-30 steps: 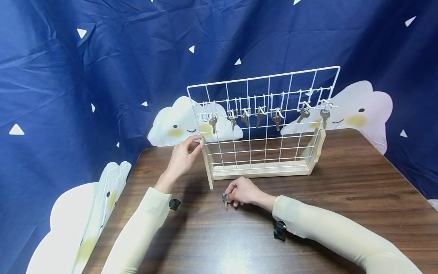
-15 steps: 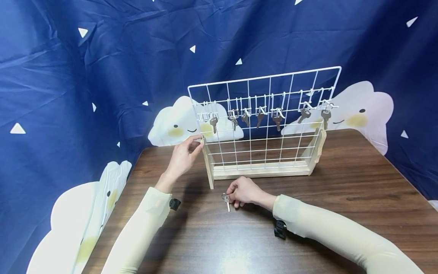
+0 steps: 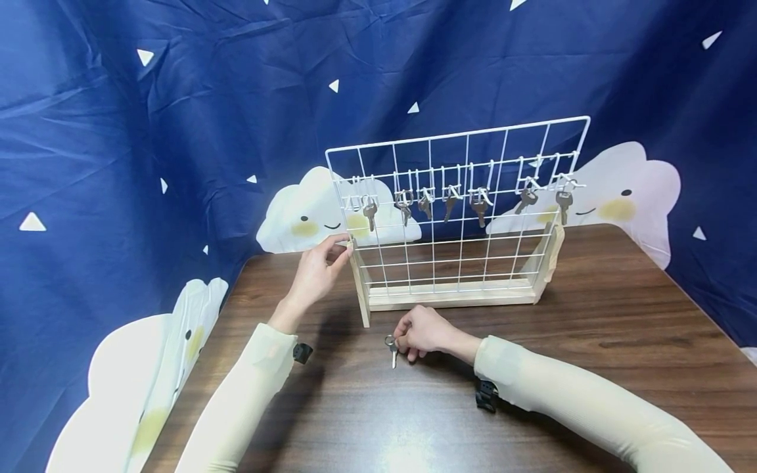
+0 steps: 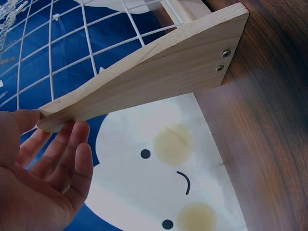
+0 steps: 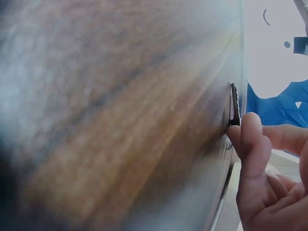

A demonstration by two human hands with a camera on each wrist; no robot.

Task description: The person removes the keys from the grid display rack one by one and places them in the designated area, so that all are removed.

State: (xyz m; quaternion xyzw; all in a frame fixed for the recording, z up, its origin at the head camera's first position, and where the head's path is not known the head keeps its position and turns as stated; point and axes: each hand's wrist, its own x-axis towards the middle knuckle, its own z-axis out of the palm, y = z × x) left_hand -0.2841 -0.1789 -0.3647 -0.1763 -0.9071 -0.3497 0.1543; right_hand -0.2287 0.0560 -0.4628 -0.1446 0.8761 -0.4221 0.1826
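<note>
A small silver key with a ring (image 3: 393, 353) is at the tabletop in front of the rack. My right hand (image 3: 422, 330) pinches it by its head; in the right wrist view the dark key (image 5: 234, 103) stands out past the fingertips, close to the wood. A white wire grid rack (image 3: 446, 253) stands on wooden sides. My left hand (image 3: 316, 269) holds the top end of its left side panel (image 4: 144, 72) between thumb and fingers. Several keys, among them a left-hand one (image 3: 370, 211) and a right-hand one (image 3: 564, 200), hang from hooks across the grid.
The brown wooden table (image 3: 621, 315) extends around the rack. Behind it hangs a blue cloth (image 3: 236, 98) with white clouds and triangles. A wooden crossbar (image 3: 452, 297) joins the rack's sides at the bottom.
The key in my right hand has turned, so that its flat side and ring show more now. My left hand has stayed on the side panel.
</note>
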